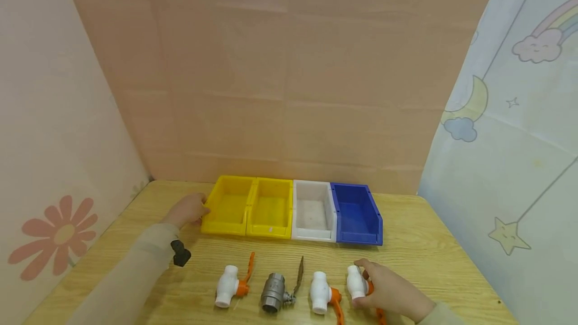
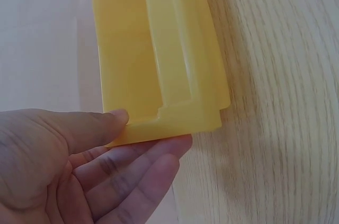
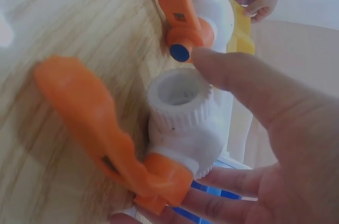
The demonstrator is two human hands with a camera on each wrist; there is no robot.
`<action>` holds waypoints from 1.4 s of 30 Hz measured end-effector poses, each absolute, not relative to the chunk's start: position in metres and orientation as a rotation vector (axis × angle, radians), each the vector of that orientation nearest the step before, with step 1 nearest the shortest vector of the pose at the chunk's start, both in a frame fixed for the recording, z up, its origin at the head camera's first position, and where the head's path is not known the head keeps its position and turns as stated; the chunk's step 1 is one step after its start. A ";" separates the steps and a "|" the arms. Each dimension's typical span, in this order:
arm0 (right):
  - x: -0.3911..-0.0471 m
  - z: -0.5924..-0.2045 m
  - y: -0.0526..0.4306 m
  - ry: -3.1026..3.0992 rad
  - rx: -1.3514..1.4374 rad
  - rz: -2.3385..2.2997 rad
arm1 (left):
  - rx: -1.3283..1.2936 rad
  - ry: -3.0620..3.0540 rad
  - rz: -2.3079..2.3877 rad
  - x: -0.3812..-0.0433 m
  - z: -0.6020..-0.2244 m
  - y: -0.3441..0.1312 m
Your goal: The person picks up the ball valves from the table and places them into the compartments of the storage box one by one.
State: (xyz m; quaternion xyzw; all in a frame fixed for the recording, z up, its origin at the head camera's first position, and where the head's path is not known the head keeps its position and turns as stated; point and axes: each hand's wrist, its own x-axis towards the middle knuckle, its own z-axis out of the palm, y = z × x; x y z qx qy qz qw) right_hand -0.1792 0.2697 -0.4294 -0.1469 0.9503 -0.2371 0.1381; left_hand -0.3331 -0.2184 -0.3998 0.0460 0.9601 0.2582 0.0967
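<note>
My left hand point(image 1: 187, 209) pinches the side wall of the leftmost yellow bin point(image 1: 205, 224). In the left wrist view, the thumb lies over the rim of that bin point(image 2: 185, 75) and the fingers are beneath it outside. At the right, my right hand point(image 1: 390, 290) holds a white plastic ball valve point(image 1: 355, 282) by its two ends, thumb at the near end. The right wrist view shows this valve point(image 3: 185, 134) with its orange lever handle point(image 3: 90, 113) and open threaded end; part of it is hidden behind the fingers.
Another yellow bin point(image 1: 271, 232), a white bin point(image 1: 314, 234) and a blue bin point(image 1: 359, 238) continue the row. In front lie a white valve point(image 1: 227, 285), a metal ball valve point(image 1: 273, 292) with a lever, and another white valve point(image 1: 319, 292). Cloth-covered walls enclose the wooden table point(image 1: 415, 234).
</note>
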 end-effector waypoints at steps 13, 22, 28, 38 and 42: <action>-0.181 -0.431 0.268 2.737 -0.397 -0.733 | 0.132 2.855 0.745 -0.335 -0.402 -0.219; -0.182 -0.431 0.266 2.757 -0.369 -0.717 | 0.133 2.852 0.752 -0.333 -0.402 -0.218; -0.181 -0.430 0.265 2.775 -0.373 -0.735 | 0.130 2.847 0.737 -0.331 -0.398 -0.217; -0.181 -0.424 0.266 2.809 -0.423 -0.742 | 0.121 2.843 0.744 -0.334 -0.400 -0.217; -0.182 -0.420 0.266 2.838 -0.394 -0.753 | 0.106 2.836 0.742 -0.335 -0.402 -0.217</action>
